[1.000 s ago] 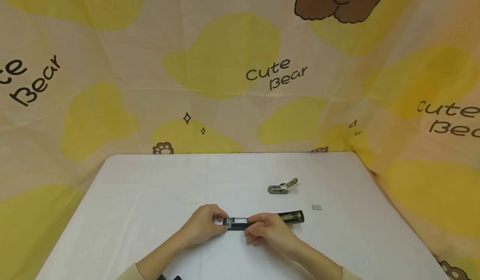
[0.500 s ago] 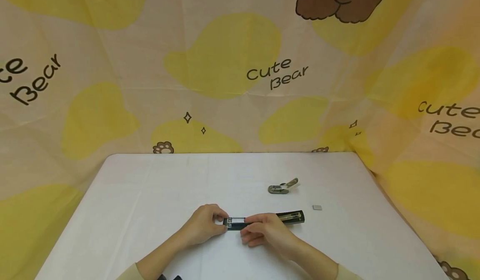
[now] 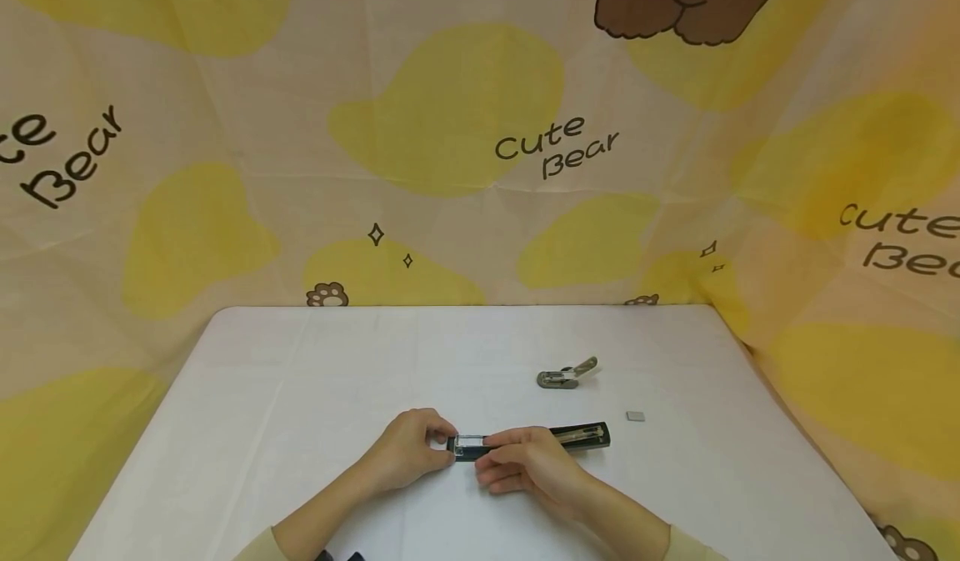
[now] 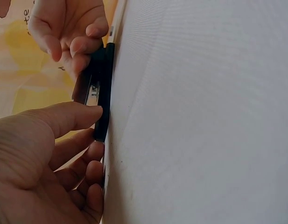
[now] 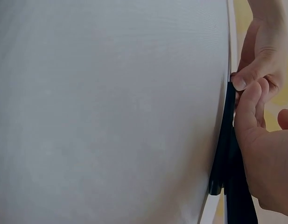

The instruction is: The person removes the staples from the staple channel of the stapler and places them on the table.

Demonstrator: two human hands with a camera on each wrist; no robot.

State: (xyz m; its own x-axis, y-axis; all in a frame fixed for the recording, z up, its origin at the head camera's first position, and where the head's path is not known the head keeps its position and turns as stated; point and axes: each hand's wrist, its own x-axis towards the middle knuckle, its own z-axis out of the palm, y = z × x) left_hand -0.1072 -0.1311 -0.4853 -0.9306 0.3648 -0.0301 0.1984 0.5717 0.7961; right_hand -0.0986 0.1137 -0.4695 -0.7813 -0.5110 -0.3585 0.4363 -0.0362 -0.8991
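Observation:
A long black stapler (image 3: 581,436) lies opened flat on the white table (image 3: 300,394), its metal staple channel (image 3: 468,442) facing up. My left hand (image 3: 438,446) pinches the stapler's left end between thumb and fingers. My right hand (image 3: 491,453) grips the middle, with the index finger on top of the channel and the thumb along the near side. In the left wrist view the left thumb (image 4: 64,116) presses the stapler (image 4: 102,88). In the right wrist view my right thumb (image 5: 246,112) lies along the black body (image 5: 225,140).
A small metal clip-like part (image 3: 566,375) lies behind the stapler to the right. A tiny grey block (image 3: 634,416) sits near the stapler's right end. A cloth backdrop printed with bears rises behind the table's far edge.
My right hand has slid a little to the left along the stapler, baring more of its black right part. The left hand and stapler have stayed put.

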